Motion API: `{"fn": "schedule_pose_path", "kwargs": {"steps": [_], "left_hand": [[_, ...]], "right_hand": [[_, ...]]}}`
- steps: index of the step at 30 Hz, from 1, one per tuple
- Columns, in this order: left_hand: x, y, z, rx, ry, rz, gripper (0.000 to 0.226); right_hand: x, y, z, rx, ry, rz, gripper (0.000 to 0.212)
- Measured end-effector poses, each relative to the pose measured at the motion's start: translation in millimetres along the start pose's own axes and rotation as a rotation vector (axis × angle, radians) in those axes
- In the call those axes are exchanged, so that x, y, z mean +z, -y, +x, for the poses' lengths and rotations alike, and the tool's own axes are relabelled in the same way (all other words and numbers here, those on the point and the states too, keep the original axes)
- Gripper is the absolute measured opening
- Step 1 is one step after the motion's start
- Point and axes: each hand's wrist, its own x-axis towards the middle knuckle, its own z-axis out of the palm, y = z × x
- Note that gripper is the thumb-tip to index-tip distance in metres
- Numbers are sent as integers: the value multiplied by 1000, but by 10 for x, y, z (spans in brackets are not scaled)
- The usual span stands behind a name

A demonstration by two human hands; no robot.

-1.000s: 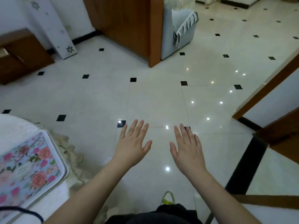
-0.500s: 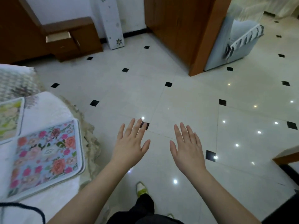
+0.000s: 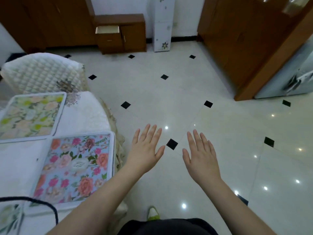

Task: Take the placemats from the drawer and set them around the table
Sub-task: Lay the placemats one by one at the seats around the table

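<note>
**Empty hands, two mats laid, drawer left open**

Both grips were apart and held nothing: the left hand [image 3: 146, 150] and the right hand [image 3: 201, 158] hovered palm-down over the glossy white floor tiles [image 3: 169, 92], fingers straight and spread, side by side but not touching.

Just to the left of the left hand lay the blue placemat with pink and red roses [image 3: 76, 167], flat on the white-clothed bench [image 3: 84, 116] with its edge along the bench's near right edge. Beyond it, toward the far edge, sat the green and peach floral placemat [image 3: 32, 114], flat as well, its near corner close to the blue one's far corner. A third floral piece showed at the lower left edge [image 3: 10, 217], partly cut off; whether it was a placemat could not be told. A dark cord [image 3: 42, 203] crossed the bench near it.

Well away from both hands, against the far wall, the small brown wooden cabinet [image 3: 122, 33] stood with its top drawer [image 3: 107, 29] pulled out; its contents were not visible.

By these signs the task looked partway through: at least two mats set, the rest of the bench out of view, and probably a walk to the drawer ahead.
</note>
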Motion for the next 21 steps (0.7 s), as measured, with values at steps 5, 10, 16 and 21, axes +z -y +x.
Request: {"fn": "schedule_pose_path", "kwargs": {"steps": [5, 10, 16, 21], "left_hand": [[5, 362, 191, -123, -14, -17, 67], [20, 630, 335, -257, -32, 16, 65], [35, 882, 587, -443, -13, 66, 65], [-30, 989, 803, -631, -4, 72, 65]], "right_hand": [[45, 256, 517, -130, 7, -15, 61], [130, 472, 1063, -249, 29, 14, 61], [324, 707, 1735, -445, 77, 30, 61], [359, 881, 2327, -648, 113, 64, 60]]}}
